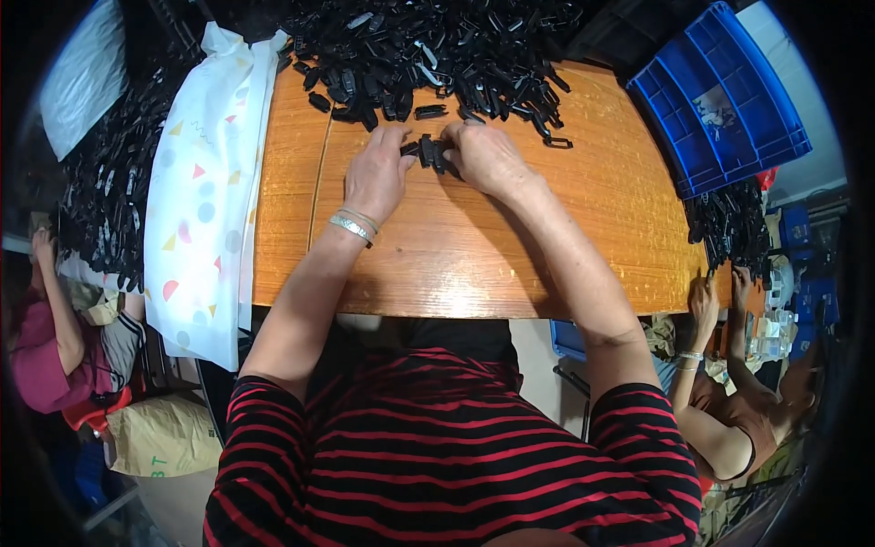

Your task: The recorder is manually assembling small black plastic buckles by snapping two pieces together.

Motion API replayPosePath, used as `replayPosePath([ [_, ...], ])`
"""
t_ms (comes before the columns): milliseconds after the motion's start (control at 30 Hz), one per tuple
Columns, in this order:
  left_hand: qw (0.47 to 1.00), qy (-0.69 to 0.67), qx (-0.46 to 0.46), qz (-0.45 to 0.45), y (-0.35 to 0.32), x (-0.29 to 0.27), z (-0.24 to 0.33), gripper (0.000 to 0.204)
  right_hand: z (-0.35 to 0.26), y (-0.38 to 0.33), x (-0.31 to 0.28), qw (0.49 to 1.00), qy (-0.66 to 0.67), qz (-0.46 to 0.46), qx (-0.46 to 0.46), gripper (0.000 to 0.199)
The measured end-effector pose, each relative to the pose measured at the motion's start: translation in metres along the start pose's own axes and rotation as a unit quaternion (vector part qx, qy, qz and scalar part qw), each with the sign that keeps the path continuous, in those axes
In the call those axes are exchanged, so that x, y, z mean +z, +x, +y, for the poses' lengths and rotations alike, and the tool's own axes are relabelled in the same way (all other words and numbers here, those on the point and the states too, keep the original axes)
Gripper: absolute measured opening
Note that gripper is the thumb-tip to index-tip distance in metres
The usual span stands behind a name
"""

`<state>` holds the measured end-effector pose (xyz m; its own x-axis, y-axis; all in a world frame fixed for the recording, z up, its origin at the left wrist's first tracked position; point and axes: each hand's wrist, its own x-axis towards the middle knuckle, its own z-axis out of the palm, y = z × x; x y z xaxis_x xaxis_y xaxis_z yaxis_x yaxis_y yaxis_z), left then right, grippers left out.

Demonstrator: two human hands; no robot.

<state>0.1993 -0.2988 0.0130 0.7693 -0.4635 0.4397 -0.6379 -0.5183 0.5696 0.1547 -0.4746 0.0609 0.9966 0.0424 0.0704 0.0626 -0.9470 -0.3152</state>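
The fingers of the left hand (pixel 375 171) and of the right hand (pixel 489 157) curl toward each other around a cluster of small black plastic clip-like pieces (pixel 427 153) on the tabletop; from here I can't tell whether either set is closed on a piece or only touching. A silver-coloured bracelet (pixel 349 228) circles the left wrist. The tabletop (pixel 565 237) is glossy orange-brown wood with a seam running down its left part. Just beyond the fingers lies a single slim black piece (pixel 431 111), and past it a big loose heap of black plastic parts (pixel 401 55) covers the far side. Over to the left is a white plastic sheet printed with coloured shapes (pixel 196 228), with a second black pile (pixel 105 182) behind it. To the far right, a blue plastic crate (pixel 766 96) stands tilted near a third black pile (pixel 726 219), where a co-worker in a brown top (pixel 729 424) reaches in. Another person in a maroon top (pixel 50 374) sits at the far left, near a tan sack (pixel 164 433)
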Motion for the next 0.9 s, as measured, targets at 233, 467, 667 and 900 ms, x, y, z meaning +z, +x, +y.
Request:
replayPosePath([
  [233, 0.999, -0.023, -0.025, -0.012, -0.001, -0.002, -0.002, 0.021, -0.002, 0.003, -0.005, 0.997, -0.011, -0.072, 0.026, 0.020],
  [467, 0.998, -0.043, -0.048, -0.005, -0.002, -0.007, -0.001, 0.019, -0.011, -0.011, -0.005, 0.998, 0.022, -0.054, 0.015, 0.024],
  [667, 0.998, -0.042, -0.038, 0.032, -0.004, -0.005, 0.001, 0.021, -0.012, -0.012, -0.001, 0.998, -0.024, -0.050, 0.021, 0.024],
  [900, 0.965, -0.231, -0.119, 0.031, -0.003, -0.008, -0.005, 0.021, -0.013, -0.032, -0.008, 0.886, 0.439, 0.102, 0.107, 0.017],
])
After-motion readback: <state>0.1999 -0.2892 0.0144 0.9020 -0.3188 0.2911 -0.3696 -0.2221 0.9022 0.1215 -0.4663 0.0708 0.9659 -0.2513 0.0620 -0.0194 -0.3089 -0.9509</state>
